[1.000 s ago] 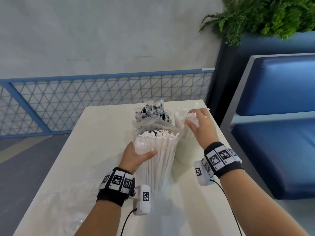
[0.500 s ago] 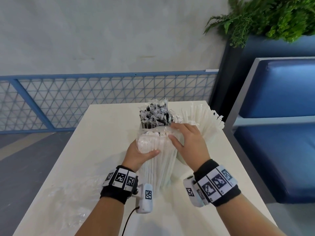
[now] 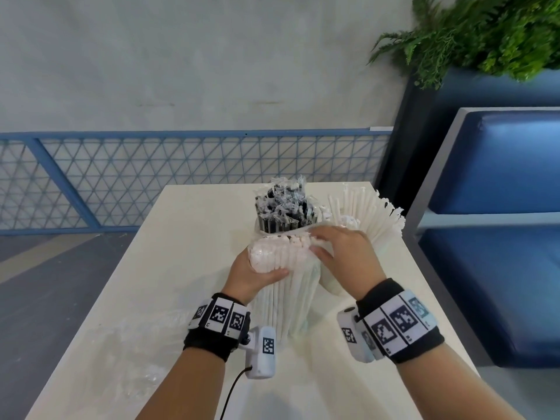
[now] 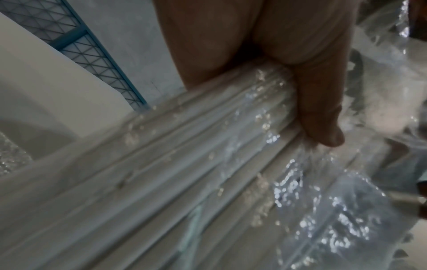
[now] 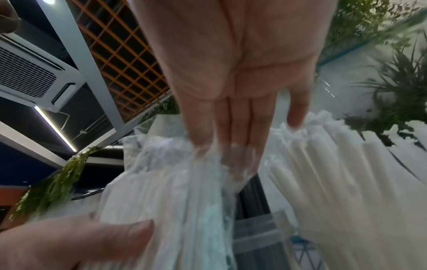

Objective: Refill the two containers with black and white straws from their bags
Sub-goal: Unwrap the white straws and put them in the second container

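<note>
A clear bag of white straws (image 3: 288, 301) stands upright on the cream table (image 3: 181, 237). My left hand (image 3: 253, 268) grips it near the top, with the thumb (image 4: 321, 113) across the near side. My right hand (image 3: 321, 245) lies over the bag's mouth, its straight fingers (image 5: 231, 131) pushed in among the straw tops under the plastic film. Just behind the bag stands the container of wrapped black straws (image 3: 281, 213). To the right of that, the container of white straws (image 3: 372, 219) has its straws fanned outward.
A crumpled empty clear bag (image 3: 130, 344) lies on the table's near left. The table's right edge is close to a blue padded bench (image 3: 497, 237). A blue mesh railing (image 3: 181, 177) runs behind the table and a plant (image 3: 485, 34) hangs at the upper right.
My right hand has left the white straws in the right container and come left onto the top of the bag. My left hand has kept its grip on the bag.
</note>
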Available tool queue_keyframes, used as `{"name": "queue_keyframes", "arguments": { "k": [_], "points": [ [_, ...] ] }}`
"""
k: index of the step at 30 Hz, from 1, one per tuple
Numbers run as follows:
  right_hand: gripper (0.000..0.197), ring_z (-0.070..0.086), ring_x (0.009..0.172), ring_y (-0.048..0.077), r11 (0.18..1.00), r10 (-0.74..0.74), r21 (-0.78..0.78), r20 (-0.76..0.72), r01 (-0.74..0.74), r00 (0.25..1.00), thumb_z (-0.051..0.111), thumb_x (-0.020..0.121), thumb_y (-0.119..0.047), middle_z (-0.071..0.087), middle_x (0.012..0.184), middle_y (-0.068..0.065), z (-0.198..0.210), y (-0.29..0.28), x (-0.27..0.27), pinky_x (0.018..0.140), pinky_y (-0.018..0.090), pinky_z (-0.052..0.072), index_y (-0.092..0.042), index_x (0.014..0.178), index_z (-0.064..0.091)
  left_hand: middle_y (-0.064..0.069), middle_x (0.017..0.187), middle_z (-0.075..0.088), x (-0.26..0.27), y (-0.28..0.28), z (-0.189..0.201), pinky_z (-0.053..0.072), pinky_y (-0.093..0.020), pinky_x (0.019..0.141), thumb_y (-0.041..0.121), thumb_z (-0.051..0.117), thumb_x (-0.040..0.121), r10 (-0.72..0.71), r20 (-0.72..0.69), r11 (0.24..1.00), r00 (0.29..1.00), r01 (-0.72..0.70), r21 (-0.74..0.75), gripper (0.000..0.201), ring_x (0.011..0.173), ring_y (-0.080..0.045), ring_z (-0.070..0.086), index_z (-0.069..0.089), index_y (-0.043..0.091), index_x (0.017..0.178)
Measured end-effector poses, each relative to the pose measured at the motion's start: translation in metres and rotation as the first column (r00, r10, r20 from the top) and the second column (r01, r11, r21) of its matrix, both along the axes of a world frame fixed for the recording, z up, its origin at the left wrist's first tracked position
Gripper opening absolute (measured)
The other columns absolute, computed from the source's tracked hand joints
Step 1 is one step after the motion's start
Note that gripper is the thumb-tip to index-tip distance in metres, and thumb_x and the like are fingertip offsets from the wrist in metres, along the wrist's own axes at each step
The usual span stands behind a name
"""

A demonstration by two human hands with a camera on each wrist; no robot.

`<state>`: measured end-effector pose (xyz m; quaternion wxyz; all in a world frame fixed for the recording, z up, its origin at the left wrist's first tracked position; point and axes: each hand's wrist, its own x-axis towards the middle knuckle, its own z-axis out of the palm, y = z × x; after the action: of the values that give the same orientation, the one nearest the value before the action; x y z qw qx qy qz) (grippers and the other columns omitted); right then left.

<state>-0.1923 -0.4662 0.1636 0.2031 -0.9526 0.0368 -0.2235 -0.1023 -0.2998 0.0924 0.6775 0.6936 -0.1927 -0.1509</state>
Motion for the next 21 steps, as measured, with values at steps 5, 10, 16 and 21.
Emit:
{"name": "queue_keyframes", "arguments": {
  "k": [5, 10, 16, 21],
  "points": [
    [0.06, 0.054, 0.083, 0.002, 0.968, 0.174, 0.226, -0.275, -0.112, 0.946, 0.072, 0.077, -0.028, 0.063, 0.116, -0.005, -0.006, -0.007, 0.0, 0.07, 0.002, 0.036, -0.022, 0.131, 0.047, 0.004, 0.098, 0.067, 0.003, -0.001, -0.001, 0.053, -0.017, 0.074, -0.004, 0.084, 0.049, -0.006, 0.004, 1.0, 1.0, 0.006, -0.031, 0.064, 0.092, -0.008, 0.065, 0.059, 0.019, 0.104],
    [0.061, 0.046, 0.068, -0.003, 0.951, 0.158, 0.299, -0.237, -0.082, 0.959, 0.075, 0.074, -0.034, 0.05, 0.077, -0.011, -0.028, 0.0, 0.007, 0.06, 0.007, 0.037, -0.013, 0.125, 0.05, 0.006, 0.101, 0.066, 0.001, -0.002, 0.005, 0.053, -0.018, 0.072, 0.005, 0.083, 0.04, -0.122, -0.003, 0.992, 0.993, 0.121, -0.031, 0.073, 0.092, -0.002, 0.065, 0.056, 0.027, 0.104],
    [0.051, 0.059, 0.093, 0.019, 0.844, 0.084, 0.536, -0.08, -0.028, 0.993, 0.081, 0.066, -0.025, 0.062, 0.092, -0.003, -0.043, 0.019, 0.016, 0.077, 0.016, 0.047, -0.003, 0.108, 0.061, -0.011, 0.112, 0.064, -0.002, -0.003, 0.005, 0.054, -0.041, 0.087, 0.02, 0.087, 0.038, -0.136, 0.034, 0.99, 0.99, 0.135, 0.037, 0.08, 0.109, -0.025, 0.06, 0.055, 0.019, 0.112],
    [0.04, 0.055, 0.105, 0.021, 0.742, -0.074, 0.669, 0.025, 0.039, 0.997, 0.078, 0.069, -0.014, 0.057, 0.102, -0.002, -0.053, 0.035, 0.012, 0.094, 0.036, 0.045, -0.024, 0.1, 0.056, -0.006, 0.113, 0.064, 0.001, -0.005, 0.002, 0.052, -0.037, 0.091, 0.027, 0.086, 0.037, -0.096, 0.033, 0.994, 0.995, 0.095, 0.049, 0.083, 0.11, -0.024, 0.06, 0.055, 0.023, 0.114]
  ]
}}
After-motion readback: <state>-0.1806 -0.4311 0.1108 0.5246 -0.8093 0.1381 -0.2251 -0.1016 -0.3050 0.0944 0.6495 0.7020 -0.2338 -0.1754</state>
